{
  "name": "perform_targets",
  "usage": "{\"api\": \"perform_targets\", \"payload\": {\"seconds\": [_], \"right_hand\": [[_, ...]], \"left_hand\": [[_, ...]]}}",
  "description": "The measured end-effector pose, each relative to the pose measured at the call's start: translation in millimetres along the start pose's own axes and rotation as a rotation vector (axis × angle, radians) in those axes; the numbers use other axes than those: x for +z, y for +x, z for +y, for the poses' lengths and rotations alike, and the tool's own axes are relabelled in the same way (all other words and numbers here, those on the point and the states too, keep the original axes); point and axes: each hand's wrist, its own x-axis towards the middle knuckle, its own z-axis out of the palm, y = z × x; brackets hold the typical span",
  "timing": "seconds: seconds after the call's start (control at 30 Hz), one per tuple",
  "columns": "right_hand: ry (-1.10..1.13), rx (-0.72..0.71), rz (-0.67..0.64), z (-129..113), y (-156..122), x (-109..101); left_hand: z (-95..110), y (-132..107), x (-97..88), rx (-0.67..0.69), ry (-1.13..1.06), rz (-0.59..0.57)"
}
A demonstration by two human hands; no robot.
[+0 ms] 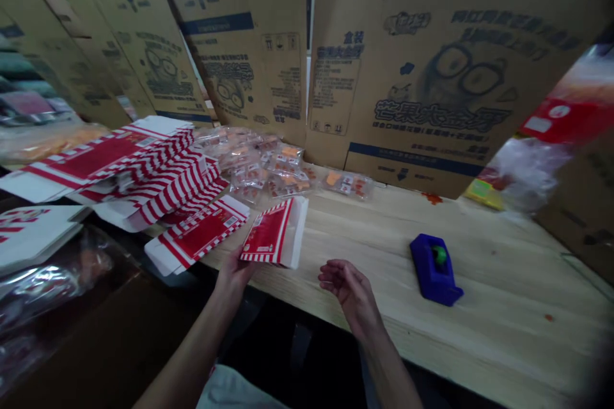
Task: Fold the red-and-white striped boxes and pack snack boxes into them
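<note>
My left hand [236,273] grips the lower edge of a flat red-and-white striped carton [274,233] and holds it tilted over the wooden table [480,326]. Just to its right, my right hand [346,284] hovers palm up with its fingers loosely curled and nothing in it. A fanned stack of the same flat striped cartons [158,172] lies to the left of the held one. Behind them sits a pile of small clear snack packets [268,169] with orange contents.
A blue tape dispenser [434,268] rests on the table to the right. Large printed cardboard boxes [432,64] stand as a wall along the table's far edge. Clear plastic bags [527,172] lie at the far right, more bagged goods [43,281] at the lower left.
</note>
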Motion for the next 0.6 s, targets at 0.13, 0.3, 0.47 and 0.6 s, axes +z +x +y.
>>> {"api": "perform_targets", "payload": {"seconds": [0.13,0.3,0.47,0.6], "right_hand": [[-0.021,0.046,0.099,16,11,-15],[0.139,0.082,0.191,-6,31,-47],[0.433,-0.192,0.327,-45,53,-72],[0.209,-0.008,0.307,-36,88,-75]], "left_hand": [[8,-13,-6.5,0.164,0.043,0.121],[21,-39,-31.1,0.331,0.435,0.077],[39,-14,-41.5,0.604,1.198,-0.148],[36,16,-20.7,0.465,1.558,-0.504]]}}
